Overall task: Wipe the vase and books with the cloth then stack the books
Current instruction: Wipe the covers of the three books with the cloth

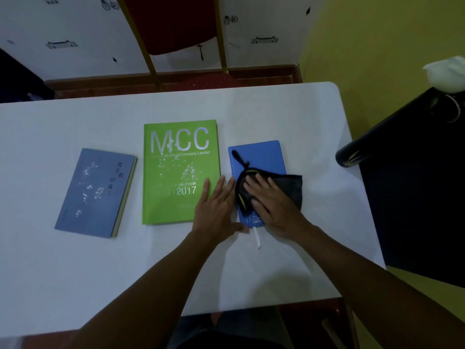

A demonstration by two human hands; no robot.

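Note:
Three books lie flat on the white table (276, 109): a grey-blue book (95, 192) at the left, a green "MCC" book (176, 167) in the middle, and a blue notebook (259, 157) at the right. A black cloth (289, 187) lies on the blue notebook, and my right hand (271, 205) presses flat on it. My left hand (216, 207) rests flat with fingers spread across the gap between the green book and the notebook, its thumb at the notebook's near left corner. A dark vase (352, 154) with gold markings stands at the table's right edge.
A white ribbon bookmark (257, 238) sticks out of the notebook toward me. A red chair with gold legs (176, 26) stands beyond the far edge. A white bundle (445, 71) shows at the top right, above the dark shape beside the table.

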